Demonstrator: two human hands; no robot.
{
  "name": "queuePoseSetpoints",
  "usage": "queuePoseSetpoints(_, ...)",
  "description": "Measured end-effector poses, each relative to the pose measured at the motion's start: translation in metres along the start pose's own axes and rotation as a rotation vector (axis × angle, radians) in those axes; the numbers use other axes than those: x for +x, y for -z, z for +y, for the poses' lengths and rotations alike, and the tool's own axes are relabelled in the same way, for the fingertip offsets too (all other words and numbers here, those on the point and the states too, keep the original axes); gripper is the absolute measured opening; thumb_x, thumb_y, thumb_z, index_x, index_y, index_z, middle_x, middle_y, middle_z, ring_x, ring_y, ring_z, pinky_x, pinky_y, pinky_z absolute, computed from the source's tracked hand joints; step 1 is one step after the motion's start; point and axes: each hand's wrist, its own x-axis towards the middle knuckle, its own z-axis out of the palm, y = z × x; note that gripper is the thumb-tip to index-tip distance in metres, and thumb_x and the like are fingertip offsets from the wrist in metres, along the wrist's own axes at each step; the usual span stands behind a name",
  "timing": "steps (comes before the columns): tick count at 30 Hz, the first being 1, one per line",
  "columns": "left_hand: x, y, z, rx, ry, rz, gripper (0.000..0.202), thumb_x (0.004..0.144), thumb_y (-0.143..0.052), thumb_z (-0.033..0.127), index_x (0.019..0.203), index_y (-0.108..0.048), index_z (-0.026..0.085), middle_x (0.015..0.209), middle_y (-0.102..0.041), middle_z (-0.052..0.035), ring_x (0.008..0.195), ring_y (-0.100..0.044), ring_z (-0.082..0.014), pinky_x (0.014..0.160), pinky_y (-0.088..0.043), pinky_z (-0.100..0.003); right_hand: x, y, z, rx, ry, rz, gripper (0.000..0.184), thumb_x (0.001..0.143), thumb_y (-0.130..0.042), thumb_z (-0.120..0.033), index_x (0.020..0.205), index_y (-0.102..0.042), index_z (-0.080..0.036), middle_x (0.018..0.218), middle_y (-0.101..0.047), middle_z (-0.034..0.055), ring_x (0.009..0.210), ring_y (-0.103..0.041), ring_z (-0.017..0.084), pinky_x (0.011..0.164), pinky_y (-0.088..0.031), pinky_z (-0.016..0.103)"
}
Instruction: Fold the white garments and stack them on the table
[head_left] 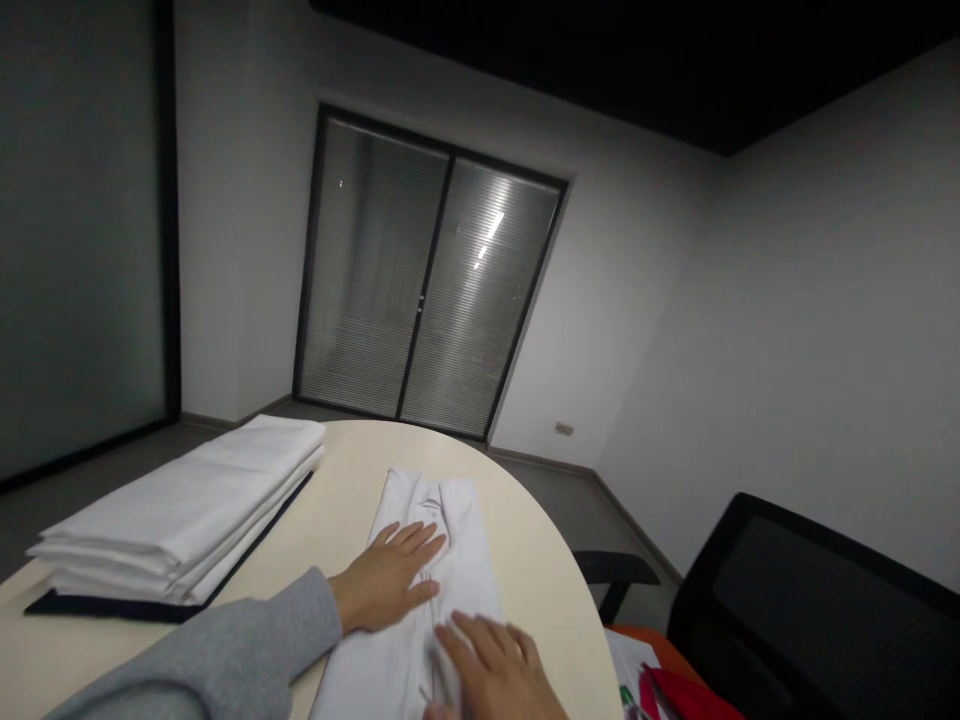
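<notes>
A white shirt (472,540) lies folded into a long narrow strip on the round table, its collar end pointing away from me and its button front facing up. My left hand (394,575) rests flat on the upper part of the shirt, with the fingers stretched out. Nearer to me, my right hand (499,665) is over the lower right part of the shirt, fingers spread and slightly blurred. Whether its palm touches the cloth I cannot tell. The lower end of the shirt runs out of view.
On the table's (577,610) left side sits a stack of folded white cloth (202,500) with a dark blue layer (120,606) beneath. A black mesh chair (810,610) stands at the right, with red cloth (686,695) and other items on its seat. Glass doors (427,280) are beyond.
</notes>
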Motion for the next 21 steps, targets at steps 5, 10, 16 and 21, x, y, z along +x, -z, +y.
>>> queuePoseSetpoints(5,0.0,0.005,-0.003,-0.002,0.121,0.183,0.056,0.109,-0.034,0.041,0.162,-0.039,0.024,0.172,-0.03,-0.0072,0.159,-0.026,-0.0263,0.129,-0.023,-0.052,0.086,0.039,0.02,0.181,-0.109,-0.203,0.049,0.106,-0.05,-0.044,0.152,-0.052,-0.03,0.167,-0.04,0.0067,0.156,-0.031,0.035,0.125,-0.024,0.063)
queuePoseSetpoints(10,0.004,0.003,-0.008,0.006,0.11,0.121,0.054,0.104,-0.04,0.029,0.157,-0.048,0.02,0.167,-0.04,-0.0102,0.155,-0.035,-0.0269,0.128,-0.028,-0.05,0.102,-0.006,0.038,0.286,-0.096,-0.116,0.024,0.098,-0.052,-0.019,0.116,-0.067,-0.022,0.142,-0.064,0.0102,0.143,-0.049,0.03,0.122,-0.029,0.054)
queuePoseSetpoints(16,0.005,-0.003,-0.012,-0.017,0.091,0.113,0.056,0.105,-0.041,0.037,0.159,-0.045,0.023,0.167,-0.04,-0.0096,0.155,-0.037,-0.029,0.126,-0.028,-0.055,0.102,-0.021,0.054,0.399,-0.125,0.005,0.026,0.096,-0.049,-0.016,0.119,-0.06,-0.022,0.131,-0.066,0.0105,0.13,-0.057,0.025,0.115,-0.038,0.046)
queuePoseSetpoints(21,0.038,0.018,-0.033,-0.05,0.079,0.247,0.054,0.106,-0.037,0.038,0.154,-0.052,0.02,0.159,-0.053,-0.009,0.148,-0.047,-0.0237,0.124,-0.034,-0.043,0.102,-0.02,0.05,0.399,-0.123,-0.022,0.016,0.097,-0.057,-0.025,0.111,-0.065,-0.026,0.138,-0.064,0.0065,0.136,-0.052,0.026,0.118,-0.032,0.048)
